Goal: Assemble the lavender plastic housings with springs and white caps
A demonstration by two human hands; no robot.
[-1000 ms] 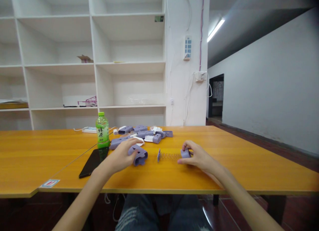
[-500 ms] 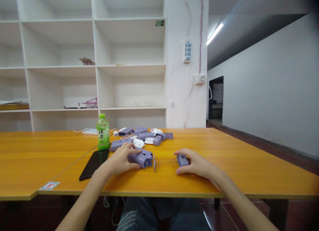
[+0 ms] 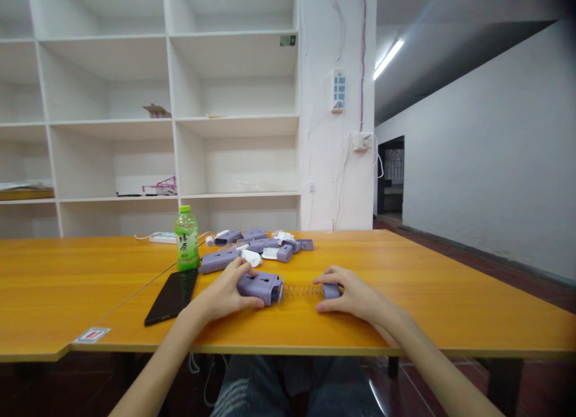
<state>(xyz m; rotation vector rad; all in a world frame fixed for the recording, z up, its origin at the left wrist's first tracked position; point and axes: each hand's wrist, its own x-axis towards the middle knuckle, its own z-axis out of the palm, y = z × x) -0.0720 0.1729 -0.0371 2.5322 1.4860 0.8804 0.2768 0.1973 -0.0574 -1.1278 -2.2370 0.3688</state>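
Note:
My left hand (image 3: 229, 292) is closed around a purple plastic housing (image 3: 261, 287) that lies on its side with slots in its upper face. At the housing's right end stands a thin purple plate (image 3: 281, 290), touching or nearly touching it. From the plate a thin wire spring (image 3: 302, 291) stretches to the right. Its other end meets a small purple plastic cap (image 3: 330, 291), pinched between the thumb and fingers of my right hand (image 3: 348, 291). Whether the spring is fixed to the cap I cannot tell.
Behind my hands lie several purple and white plastic parts (image 3: 220, 261). A green drink bottle (image 3: 186, 240) stands at the left, with a black phone or tablet (image 3: 172, 297) in front of it. A white power strip (image 3: 162, 237) lies farther back on the wooden table (image 3: 405, 285).
My left hand and the housing have moved right, closing the gap to the thin plate. The cap in my right hand has turned slightly.

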